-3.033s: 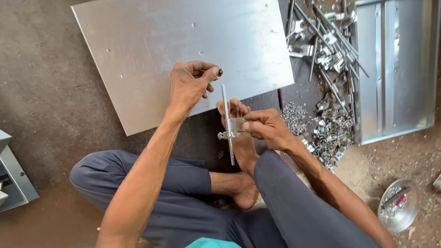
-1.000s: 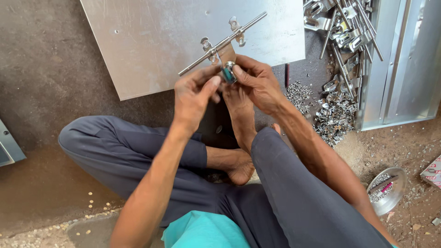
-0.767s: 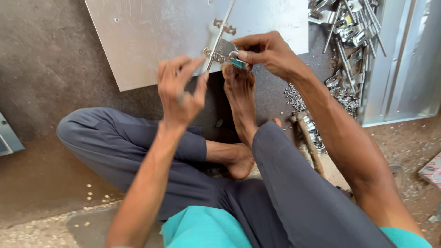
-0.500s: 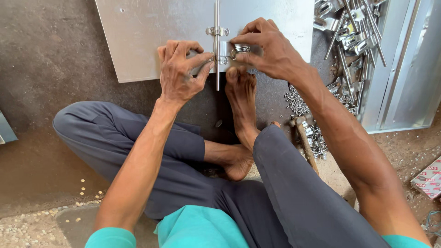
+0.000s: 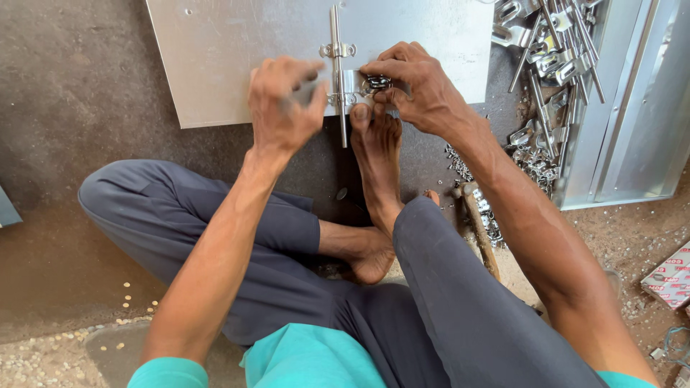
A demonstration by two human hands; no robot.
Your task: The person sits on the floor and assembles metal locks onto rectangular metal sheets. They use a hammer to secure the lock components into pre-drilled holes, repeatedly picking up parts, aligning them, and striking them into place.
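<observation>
A person sits on the floor (image 5: 86, 86) with legs folded, looking down at a flat grey metal sheet (image 5: 237, 50) that lies on the floor in front of them. A long shiny latch bolt (image 5: 336, 72) lies straight up and down on the near edge of the sheet.

The right hand (image 5: 417, 90) is curled on the right side of the bolt, with its fingertips pinching a small shiny piece against the bolt's plate. The left hand (image 5: 286, 104) is just left of the bolt (it looks blurry). Its fingers are bent in, and I cannot tell if it holds anything.

A bare foot (image 5: 375, 154) reaches up between the two hands, and its toes touch the edge of the sheet right under the bolt.

On the right there is a messy pile of shiny bolts and small parts (image 5: 550, 65). Next to it lies a grey metal frame (image 5: 632, 129). A wooden handle (image 5: 480, 230) lies by the right knee.
</observation>
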